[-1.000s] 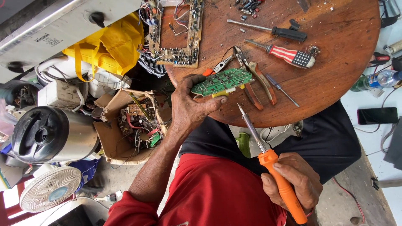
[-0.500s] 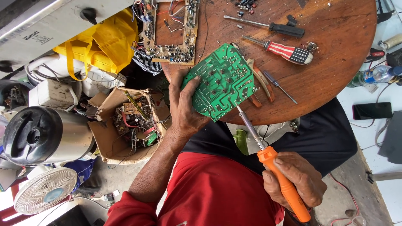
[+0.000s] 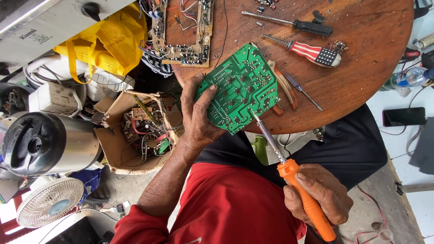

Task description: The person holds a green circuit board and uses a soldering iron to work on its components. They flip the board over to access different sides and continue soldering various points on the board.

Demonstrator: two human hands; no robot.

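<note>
Head view, looking down. The left hand (image 3: 199,119) grips a green circuit board (image 3: 239,88) by its lower left edge, thumb across the solder face, and holds it tilted at the near rim of the round wooden table (image 3: 361,58). The right hand (image 3: 318,192) is closed around the orange handle of a soldering iron (image 3: 294,180); the iron's metal shaft slants up and left, and its tip meets the board's lower right part. The board covers part of the pliers (image 3: 285,88) lying on the table behind it, so only their orange-edged handles show.

On the table: two large screwdrivers, one with a black handle (image 3: 298,25) and one with a red-and-white striped handle (image 3: 312,50); one small thin screwdriver (image 3: 304,92) just beside the pliers; one brown circuit board (image 3: 183,29) with loose wires at the far left edge; several small loose parts near the top, too small to identify.

Left of the table: one open cardboard box (image 3: 135,133) filled with board scraps and wires, one yellow bag (image 3: 106,40), one metal pot with a black lid (image 3: 45,144), one small white fan (image 3: 47,203). Right of the table: one plastic bottle (image 3: 409,77) and one dark phone (image 3: 403,116) on the floor. The person's red shirt (image 3: 226,208) and dark lap fill the lower middle.
</note>
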